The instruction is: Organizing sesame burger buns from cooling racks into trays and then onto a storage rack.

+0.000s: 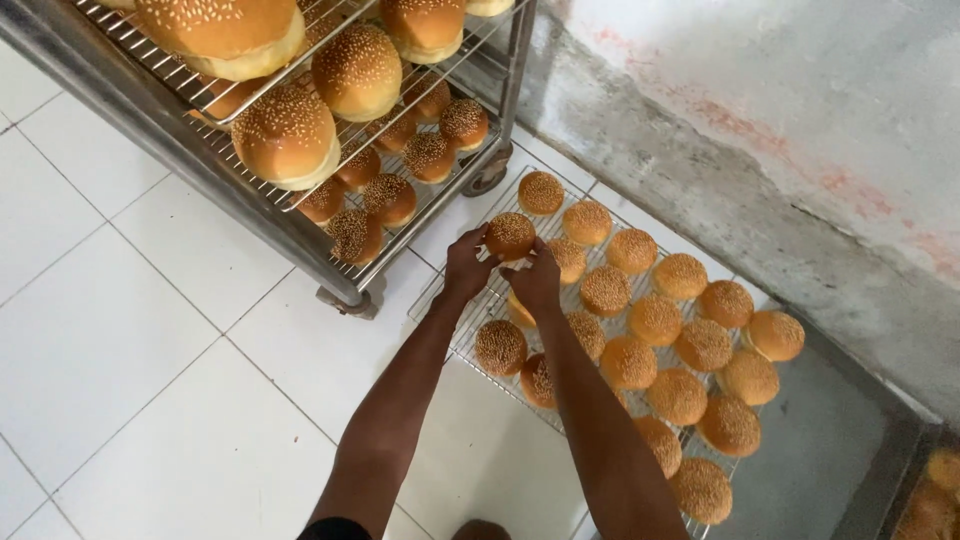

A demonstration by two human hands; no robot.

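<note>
A wire cooling tray (pixel 436 292) lies on the white tiled floor, covered with several sesame buns. My left hand (pixel 466 266) grips one sesame bun (pixel 510 235) at the tray's near-left part, fingers around its left side. My right hand (pixel 538 281) touches the same bun from the right and below. Both arms reach forward from the bottom of the view. Other buns sit in rows across the tray, such as one at the far corner (pixel 540 192) and one by my left forearm (pixel 500 347).
A metal wheeled rack (pixel 300 240) with wire shelves full of sesame buns stands at upper left, its caster (pixel 487 180) close to the tray. A stained concrete wall (pixel 760 130) runs along the right. A metal tray edge (pixel 890 480) with more buns shows at lower right.
</note>
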